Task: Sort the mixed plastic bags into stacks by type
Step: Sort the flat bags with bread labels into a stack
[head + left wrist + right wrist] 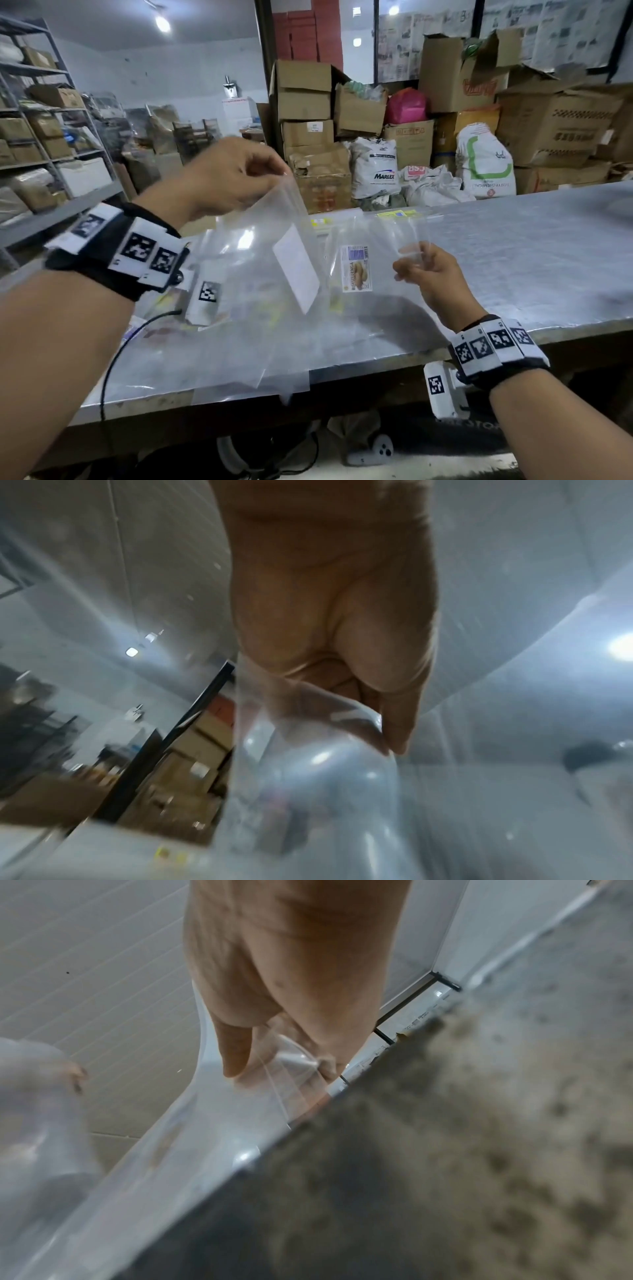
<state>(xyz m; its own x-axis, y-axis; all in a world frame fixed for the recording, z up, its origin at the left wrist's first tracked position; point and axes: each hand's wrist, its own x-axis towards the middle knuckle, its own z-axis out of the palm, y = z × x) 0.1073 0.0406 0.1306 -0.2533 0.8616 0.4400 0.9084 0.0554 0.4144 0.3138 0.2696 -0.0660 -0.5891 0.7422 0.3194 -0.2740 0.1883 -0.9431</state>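
Note:
My left hand (239, 178) is raised above the table and pinches the top edge of a large clear plastic bag (260, 274) with a white panel; the bag hangs down to the table's near edge. In the left wrist view the left hand (342, 674) shows curled fingers over the clear bag (308, 777). Lower and to the right, my right hand (428, 270) pinches the corner of a smaller clear bag with a printed label (356, 269). The right wrist view shows the right hand (274, 1047) gripping clear film (212, 1123). More mixed bags (178, 308) lie under the hanging bag.
A long grey table (513, 257) stretches to the right, with clear bags with yellow labels (397, 215) at its far edge. Cardboard boxes (308, 113) and white sacks (484, 161) stand behind it. Metal shelves (41, 120) stand at the left.

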